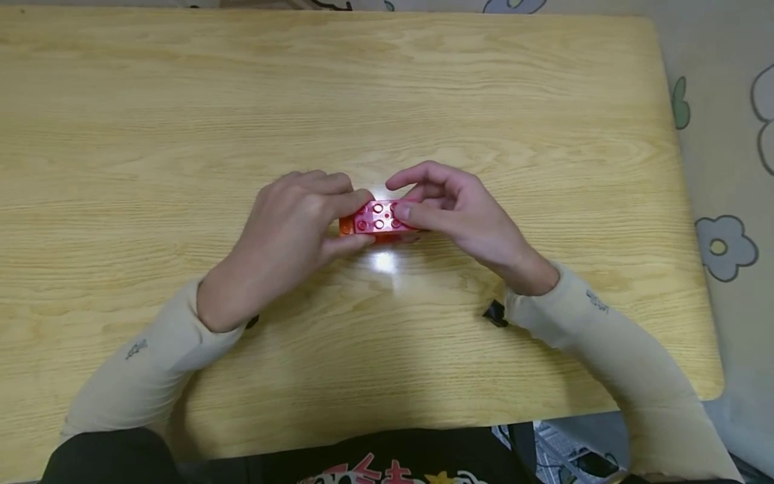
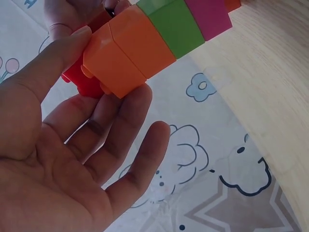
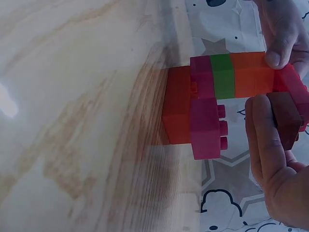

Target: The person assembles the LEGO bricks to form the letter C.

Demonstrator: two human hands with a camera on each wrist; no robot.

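A stack of toy bricks stands on the table: an orange-red brick (image 3: 178, 106) at the bottom, magenta bricks (image 3: 205, 128) over it, then a green brick (image 3: 222, 75) and orange bricks (image 3: 251, 72). A pinkish-red brick (image 1: 379, 216) lies across the top, studs up. My left hand (image 1: 290, 222) grips the stack's upper end between thumb and fingers. From the other side my right hand (image 1: 459, 215) pinches a dark red brick (image 3: 287, 118) under the top brick, thumb above and fingers below. Whether the dark red brick is joined to the top one cannot be told.
The wooden table (image 1: 387, 101) extends around both hands, its right edge beside a floor covering with flower patterns (image 1: 725, 249). A small black object (image 1: 496, 313) shows at the right cuff. My torso is at the near edge.
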